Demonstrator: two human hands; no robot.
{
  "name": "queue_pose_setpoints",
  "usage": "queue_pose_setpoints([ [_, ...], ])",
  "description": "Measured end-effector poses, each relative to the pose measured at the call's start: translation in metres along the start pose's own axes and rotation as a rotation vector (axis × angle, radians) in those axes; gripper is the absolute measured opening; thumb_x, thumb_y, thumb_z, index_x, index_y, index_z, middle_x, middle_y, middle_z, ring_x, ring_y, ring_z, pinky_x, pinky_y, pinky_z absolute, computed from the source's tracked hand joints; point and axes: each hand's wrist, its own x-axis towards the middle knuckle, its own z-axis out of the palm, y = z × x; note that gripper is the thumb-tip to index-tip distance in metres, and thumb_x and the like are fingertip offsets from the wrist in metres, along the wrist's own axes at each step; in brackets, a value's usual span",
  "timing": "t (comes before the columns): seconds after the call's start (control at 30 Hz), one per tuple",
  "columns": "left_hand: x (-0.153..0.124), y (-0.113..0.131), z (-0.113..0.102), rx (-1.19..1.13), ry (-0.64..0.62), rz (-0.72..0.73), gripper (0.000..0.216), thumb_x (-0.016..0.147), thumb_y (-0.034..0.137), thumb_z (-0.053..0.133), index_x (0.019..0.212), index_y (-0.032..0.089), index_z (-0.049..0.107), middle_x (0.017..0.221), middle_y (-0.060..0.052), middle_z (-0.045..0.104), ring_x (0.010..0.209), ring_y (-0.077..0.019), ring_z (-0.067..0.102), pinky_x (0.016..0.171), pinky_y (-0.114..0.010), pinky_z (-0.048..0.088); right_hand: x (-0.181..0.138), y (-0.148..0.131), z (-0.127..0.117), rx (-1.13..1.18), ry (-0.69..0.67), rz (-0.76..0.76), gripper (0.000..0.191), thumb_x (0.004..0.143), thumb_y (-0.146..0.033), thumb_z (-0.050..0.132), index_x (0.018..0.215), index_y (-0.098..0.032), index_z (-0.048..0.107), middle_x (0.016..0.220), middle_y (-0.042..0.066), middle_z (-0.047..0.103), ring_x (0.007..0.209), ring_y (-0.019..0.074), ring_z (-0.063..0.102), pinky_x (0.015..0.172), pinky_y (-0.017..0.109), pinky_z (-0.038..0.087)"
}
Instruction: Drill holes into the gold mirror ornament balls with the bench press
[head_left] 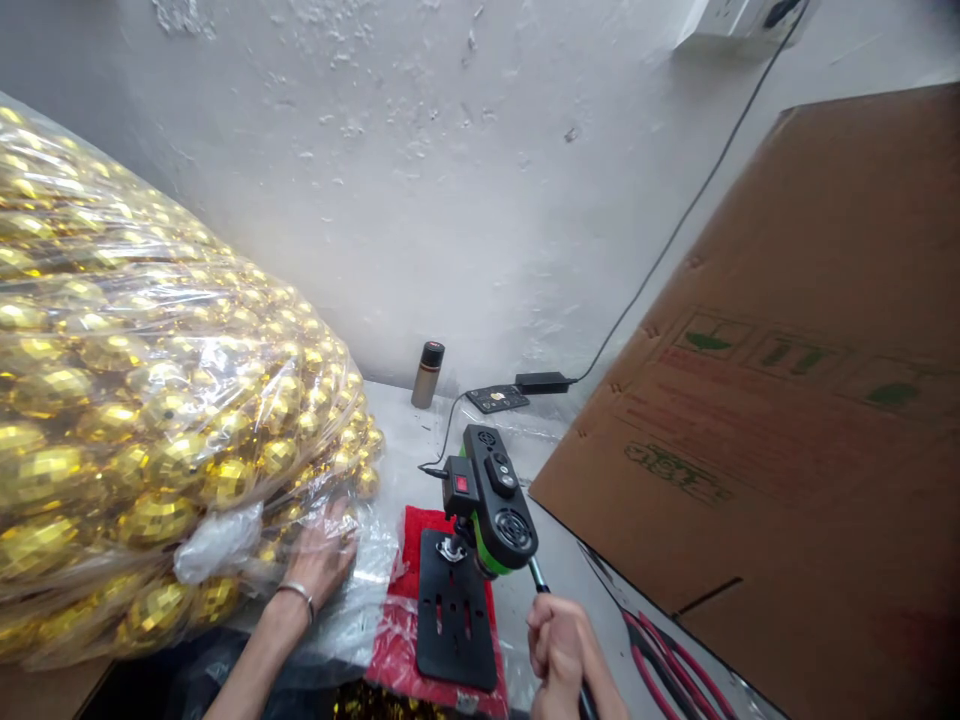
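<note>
My left hand point(326, 555), with a bangle at its wrist, reaches against a large clear plastic bag point(217, 545) full of shiny gold faceted balls point(157, 520). Its fingers look stretched out and loose, partly hidden by the plastic. My right hand point(562, 645) is closed around the black handle of a metal rod point(537, 573). The rod runs up to a black and green machine point(504, 500) with round fan grilles and a red switch. That machine stands on a slotted black base plate point(455, 640), over a red cloth point(411, 545) partly covered by clear film.
A big cardboard box point(765, 400) leans on the right. Red and black looped handles point(667, 665) lie below it. Near the wall point(450, 200) are a small bottle point(427, 375), a flat black card point(496, 399) and a power adapter point(543, 383) with its cable.
</note>
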Motion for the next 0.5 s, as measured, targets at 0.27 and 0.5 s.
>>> queue_pose_setpoints([
  [0.27,-0.084,0.041,0.045,-1.137,-0.067,-0.502,0.073,0.077,0.065,0.071,0.129,0.018,0.052,0.122,-0.014,0.074,0.112,-0.0313,0.073,0.096,-0.043,0.059,0.003,-0.003,0.000,-0.002,0.014,0.003,0.041,0.101,-0.039,0.054,0.065,-0.020,0.048,0.063,-0.003,0.045,0.057,0.0100,0.043,0.056,0.029,0.028],
  [0.5,-0.079,0.077,0.078,-0.958,-0.134,-0.369,0.074,0.073,0.073,0.070,0.121,0.017,0.063,0.126,-0.015,0.075,0.124,-0.0345,0.066,0.109,-0.045,0.051,0.025,-0.009,-0.008,-0.031,-0.147,-0.059,0.043,0.102,-0.036,0.052,0.063,-0.020,0.053,0.058,-0.004,0.041,0.052,0.0090,0.043,0.048,0.023,0.032],
])
